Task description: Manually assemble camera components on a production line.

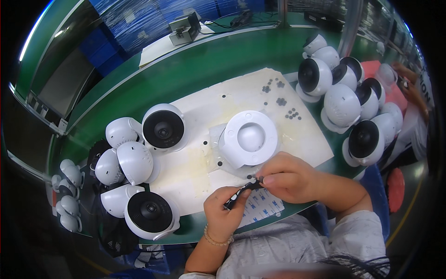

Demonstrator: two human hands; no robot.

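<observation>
My left hand [225, 208] is closed round a narrow black strip [244, 189] dotted with white spots. The thumb and fingers of my right hand [289, 178] pinch together at the strip's upper right end, where small black round pads [251, 177] show; whether a loose pad is between the fingertips is too small to tell. Just beyond my hands, a white camera housing [264, 124] lies with its round ring-shaped base facing up, on clear plastic film. Partly under my hands is a white sheet with blue print [261, 208].
White dome cameras with black faces [163, 129] stand in a group on the left; another cluster [342, 104] fills the right. Grey-black round pads [281, 101] lie on the pale paper sheet [195, 111] covering the green table [209, 56]. A metal box [185, 30] stands behind. At far right another person's arm [411, 88] shows.
</observation>
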